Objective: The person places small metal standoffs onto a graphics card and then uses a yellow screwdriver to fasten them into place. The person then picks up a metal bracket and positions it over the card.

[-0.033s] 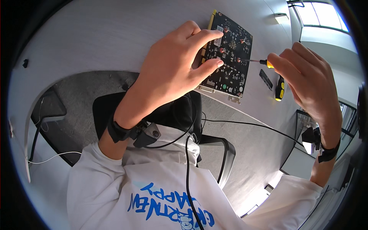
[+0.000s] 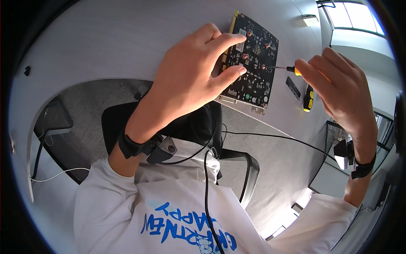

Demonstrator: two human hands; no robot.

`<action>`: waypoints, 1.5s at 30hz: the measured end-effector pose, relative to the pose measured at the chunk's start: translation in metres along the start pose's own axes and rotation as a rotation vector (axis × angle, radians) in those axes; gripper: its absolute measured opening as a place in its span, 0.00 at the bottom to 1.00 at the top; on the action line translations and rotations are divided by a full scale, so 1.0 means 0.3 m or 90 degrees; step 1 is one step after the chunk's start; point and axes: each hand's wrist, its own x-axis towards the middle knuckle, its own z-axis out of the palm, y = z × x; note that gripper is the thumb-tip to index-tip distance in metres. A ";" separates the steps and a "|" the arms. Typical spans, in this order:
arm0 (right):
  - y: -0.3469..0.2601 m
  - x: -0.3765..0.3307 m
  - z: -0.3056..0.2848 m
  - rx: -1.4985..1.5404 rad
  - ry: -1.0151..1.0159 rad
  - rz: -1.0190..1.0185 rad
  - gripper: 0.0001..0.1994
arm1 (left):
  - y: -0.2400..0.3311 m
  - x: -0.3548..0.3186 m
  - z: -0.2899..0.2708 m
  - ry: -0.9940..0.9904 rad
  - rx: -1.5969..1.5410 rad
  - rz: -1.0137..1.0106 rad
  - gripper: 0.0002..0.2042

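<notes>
A black graphics card (image 2: 259,51), circuit side up with a metal bracket along its near end, lies at the table's near edge. My left hand (image 2: 186,70) grips it from the left, thumb and index fingertip pressed on the board; its other fingers are hidden. My right hand (image 2: 338,84) is closed round the yellow-and-black handle of a screwdriver (image 2: 290,68). The screwdriver's thin shaft points left, its tip at a reddish-ringed screw hole on the right part of the board.
Right of the card, on the table (image 2: 114,42), lie a small dark flat bar (image 2: 293,87) and a second yellow-and-black tool handle (image 2: 308,99). A small black piece (image 2: 27,70) sits far left. Below are a black chair (image 2: 249,169) and a black cable (image 2: 270,135).
</notes>
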 end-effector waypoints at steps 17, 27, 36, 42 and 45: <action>-0.001 -0.007 0.010 0.140 -0.037 0.060 0.18 | 0.032 0.011 0.014 -0.026 -0.050 -0.013 0.25; -0.022 0.022 -0.021 0.053 -0.162 0.084 0.15 | 0.027 0.008 0.029 -0.051 -0.014 0.007 0.25; -0.010 0.077 -0.081 -0.176 -0.288 -0.118 0.14 | 0.030 0.006 0.016 -0.056 -0.036 0.007 0.25; 0.018 0.053 -0.034 -0.069 -0.226 -0.167 0.17 | 0.032 0.005 0.020 -0.075 -0.039 0.002 0.25; 0.029 0.040 -0.003 -0.044 -0.174 -0.156 0.18 | 0.035 0.007 0.021 -0.080 -0.040 -0.001 0.26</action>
